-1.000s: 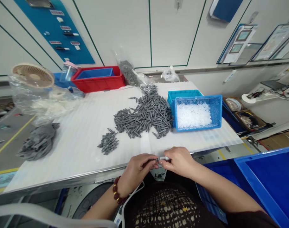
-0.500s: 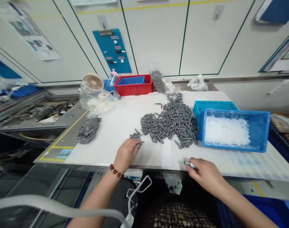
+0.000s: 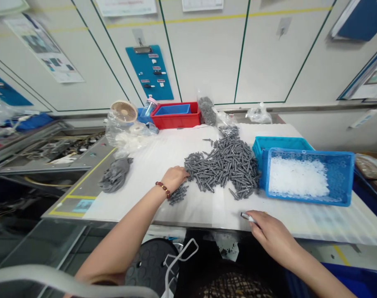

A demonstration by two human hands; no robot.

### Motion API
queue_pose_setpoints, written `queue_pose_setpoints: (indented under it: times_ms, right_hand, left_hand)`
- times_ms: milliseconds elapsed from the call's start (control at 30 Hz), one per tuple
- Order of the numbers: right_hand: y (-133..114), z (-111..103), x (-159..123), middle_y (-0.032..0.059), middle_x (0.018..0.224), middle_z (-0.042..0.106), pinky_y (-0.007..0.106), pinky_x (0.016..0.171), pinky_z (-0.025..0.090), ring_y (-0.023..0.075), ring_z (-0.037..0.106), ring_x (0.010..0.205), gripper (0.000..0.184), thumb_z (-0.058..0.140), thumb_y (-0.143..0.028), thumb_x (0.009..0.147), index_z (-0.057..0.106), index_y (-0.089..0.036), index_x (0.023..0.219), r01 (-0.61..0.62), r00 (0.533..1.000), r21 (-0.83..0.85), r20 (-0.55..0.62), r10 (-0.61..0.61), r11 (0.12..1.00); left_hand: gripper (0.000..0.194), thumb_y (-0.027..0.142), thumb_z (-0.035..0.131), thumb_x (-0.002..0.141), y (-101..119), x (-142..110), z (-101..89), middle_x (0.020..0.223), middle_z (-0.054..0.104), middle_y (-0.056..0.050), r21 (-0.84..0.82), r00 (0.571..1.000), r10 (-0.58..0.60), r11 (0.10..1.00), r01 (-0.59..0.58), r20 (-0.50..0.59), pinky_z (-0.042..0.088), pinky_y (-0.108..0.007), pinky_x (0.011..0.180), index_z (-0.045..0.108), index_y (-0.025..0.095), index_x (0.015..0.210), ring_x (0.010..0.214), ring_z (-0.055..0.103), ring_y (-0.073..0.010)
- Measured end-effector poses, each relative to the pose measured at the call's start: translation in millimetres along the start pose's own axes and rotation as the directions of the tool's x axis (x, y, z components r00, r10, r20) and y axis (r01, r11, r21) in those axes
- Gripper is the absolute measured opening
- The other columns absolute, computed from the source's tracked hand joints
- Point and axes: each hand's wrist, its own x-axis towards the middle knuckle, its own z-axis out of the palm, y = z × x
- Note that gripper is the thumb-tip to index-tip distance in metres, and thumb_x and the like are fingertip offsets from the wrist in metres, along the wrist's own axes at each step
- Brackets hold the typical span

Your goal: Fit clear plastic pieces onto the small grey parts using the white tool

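Since the pile of parts [image 3: 225, 161] is large, much seems left
Right hand [image 3: 270, 227] clamps a tool [image 3: 247, 217]; left hand [image 3: 175, 178], grip unclear

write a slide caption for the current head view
Left hand at a pile of slender grey parts, right hand holding a pen-like tool, blue bin of small white pieces beyond.

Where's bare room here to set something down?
Bare white sheet shows between the grey cloth and the large grey pile, and between the small pile and the right hand. Crowded: around the left hand, and where the large grey pile nears the blue bin.
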Motion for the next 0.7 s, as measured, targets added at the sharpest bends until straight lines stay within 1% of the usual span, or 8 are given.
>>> queue_pose_setpoints:
  times_ms: [133, 233, 300, 367, 433, 500, 567, 700]
  right_hand:
    - [2, 2, 1, 0.0110, 0.115, 0.061, 0.037, 0.084, 0.047, 0.0240, 0.058, 0.102, 0.038, 0.031, -0.030, 0.093, 0.055, -0.018, 0.119, 0.050, 0.998, 0.056, -0.027, -0.048, 0.997]
    - [0, 1, 2, 0.0100, 0.117, 0.061, 0.036, 0.085, 0.046, 0.0231, 0.058, 0.101, 0.037, 0.032, -0.030, 0.094, 0.054, -0.019, 0.122, 0.076, 0.996, 0.081, -0.055, -0.072, 0.994]
    - [-2, -2, 1, 0.0093, 0.114, 0.062, 0.034, 0.083, 0.046, 0.0226, 0.059, 0.098, 0.036, 0.032, -0.030, 0.094, 0.053, -0.019, 0.121, 0.079, 0.996, 0.083, -0.057, -0.075, 0.993]
    - [-5, -5, 0, 0.0087, 0.106, 0.065, 0.031, 0.077, 0.045, 0.0214, 0.061, 0.090, 0.033, 0.033, -0.029, 0.094, 0.055, -0.019, 0.117, 0.065, 0.997, 0.076, -0.037, -0.062, 0.995]
    - [-8, -9, -1, 0.0070, 0.094, 0.066, 0.027, 0.070, 0.042, 0.0195, 0.061, 0.080, 0.028, 0.036, -0.026, 0.093, 0.058, -0.018, 0.107, 0.037, 0.999, 0.054, -0.009, -0.036, 0.998]
    - [-12, -12, -3, 0.0048, 0.084, 0.065, 0.025, 0.064, 0.037, 0.0175, 0.059, 0.073, 0.021, 0.039, -0.023, 0.091, 0.059, -0.018, 0.095, 0.014, 1.000, 0.021, 0.010, -0.014, 1.000]
    - [-16, -14, -6, 0.0029, 0.078, 0.063, 0.024, 0.061, 0.033, 0.0159, 0.056, 0.069, 0.017, 0.042, -0.020, 0.090, 0.059, -0.017, 0.087, 0.008, 1.000, -0.010, 0.021, -0.008, 1.000]
    - [-22, -16, -11, 0.0011, 0.073, 0.062, 0.024, 0.058, 0.028, 0.0145, 0.054, 0.066, 0.016, 0.044, -0.018, 0.089, 0.058, -0.017, 0.079, 0.034, 0.998, -0.064, 0.046, -0.031, 0.997]
  left_hand:
    - [0.012, 0.010, 0.055, 0.072, 4, 2, -4.9, 0.074, 0.066, -0.007, -0.004, 1.000, 0.024, 1.000, -0.024, 0.015, 0.044, -0.026, 0.065, 0.065, 0.017, 0.071, 0.073, 0.060, -0.0200]
    - [0.013, 0.013, 0.050, 0.075, 10, -6, -12.9, 0.077, 0.066, -0.008, -0.026, 0.999, 0.026, 0.999, -0.027, -0.030, 0.045, -0.027, 0.067, 0.063, 0.016, 0.078, 0.074, 0.061, -0.0204]
    - [0.019, 0.018, 0.045, 0.080, 21, -15, -16.8, 0.080, 0.067, -0.008, -0.084, 0.996, 0.019, 0.996, -0.027, -0.092, 0.046, -0.028, 0.068, 0.062, 0.015, 0.087, 0.073, 0.061, -0.0197]
    - [0.023, 0.025, 0.042, 0.085, 38, -27, -17.3, 0.081, 0.068, -0.006, -0.269, 0.982, -0.009, 0.962, -0.044, -0.191, 0.048, -0.025, 0.065, 0.061, 0.016, 0.094, 0.069, 0.062, -0.0168]
    - [0.026, 0.032, 0.043, 0.087, 61, -40, -14.7, 0.078, 0.069, -0.004, -0.488, 0.963, -0.024, 0.865, -0.115, -0.269, 0.049, -0.022, 0.062, 0.062, 0.017, 0.094, 0.065, 0.063, -0.0144]
    - [0.026, 0.032, 0.043, 0.089, 88, -54, -10.2, 0.075, 0.069, -0.003, -0.600, 0.952, 0.014, 0.773, -0.204, -0.306, 0.050, -0.022, 0.064, 0.064, 0.018, 0.094, 0.064, 0.064, -0.0133]
    - [0.023, 0.030, 0.044, 0.089, 112, -65, -5.5, 0.073, 0.069, -0.002, -0.662, 0.950, 0.035, 0.709, -0.242, -0.310, 0.051, -0.021, 0.065, 0.063, 0.018, 0.095, 0.065, 0.065, -0.0129]
    - [0.017, 0.027, 0.046, 0.089, 143, -77, 1.1, 0.076, 0.069, -0.002, -0.749, 0.973, 0.025, 0.634, -0.193, -0.229, 0.051, -0.020, 0.064, 0.060, 0.018, 0.092, 0.066, 0.066, -0.0122]
